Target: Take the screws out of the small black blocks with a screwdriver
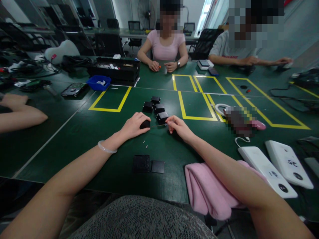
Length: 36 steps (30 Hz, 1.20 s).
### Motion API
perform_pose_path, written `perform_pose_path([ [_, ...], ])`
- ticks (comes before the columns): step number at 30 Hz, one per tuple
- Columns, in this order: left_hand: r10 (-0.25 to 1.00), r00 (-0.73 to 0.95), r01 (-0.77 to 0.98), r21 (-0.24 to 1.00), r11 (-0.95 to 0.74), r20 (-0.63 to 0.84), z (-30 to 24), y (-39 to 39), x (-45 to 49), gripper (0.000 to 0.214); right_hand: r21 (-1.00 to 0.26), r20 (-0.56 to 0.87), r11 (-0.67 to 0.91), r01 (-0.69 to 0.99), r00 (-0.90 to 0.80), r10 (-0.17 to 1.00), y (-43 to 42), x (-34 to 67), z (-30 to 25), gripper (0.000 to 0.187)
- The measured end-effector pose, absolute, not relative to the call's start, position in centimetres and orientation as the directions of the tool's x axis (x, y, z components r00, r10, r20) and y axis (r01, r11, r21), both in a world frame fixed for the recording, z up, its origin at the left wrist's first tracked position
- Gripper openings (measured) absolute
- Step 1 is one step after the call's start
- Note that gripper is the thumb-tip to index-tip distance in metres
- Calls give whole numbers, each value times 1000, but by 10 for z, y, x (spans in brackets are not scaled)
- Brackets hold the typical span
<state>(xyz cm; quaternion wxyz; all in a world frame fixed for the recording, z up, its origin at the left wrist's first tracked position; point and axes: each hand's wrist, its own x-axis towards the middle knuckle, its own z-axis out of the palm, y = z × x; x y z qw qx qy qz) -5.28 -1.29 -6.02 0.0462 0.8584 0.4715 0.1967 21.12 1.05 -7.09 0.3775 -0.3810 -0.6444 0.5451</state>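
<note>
My left hand is closed around a small black box, steadying it on the green table. In my right hand is a thin screwdriver, gripped between the fingertips. Its shaft points left toward the box; whether the tip touches it I cannot tell. Several similar black boxes sit clustered just beyond my hands. Closer to me lie a few tiny screws, an open black case half and a flat black plate beside it.
A pink towel lies under my right forearm, near white power banks. A blue tray and a black bin stand at the back left. Another person's arm rests at left; two people sit opposite.
</note>
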Motion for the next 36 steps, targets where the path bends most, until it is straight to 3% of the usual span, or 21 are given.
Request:
perform_pose_path([
  [6,829,479,791,268,-551,290,-61,-12,-53,31,-994,66,98,46,-456,887,12,210,-73,30],
  [13,821,486,788,256,-560,301,-62,-12,-54,31,-989,74,120,85,-413,908,12,212,-72,20],
  [20,817,486,787,251,-564,312,-64,-11,-54,30,-993,77,110,47,-451,889,13,211,-75,29],
  [29,827,483,794,253,-553,288,-59,-13,-53,31,-989,76,122,82,-427,901,11,211,-72,21],
  [36,821,485,789,255,-559,300,-61,-13,-53,30,-990,80,122,64,-452,889,13,210,-74,25],
])
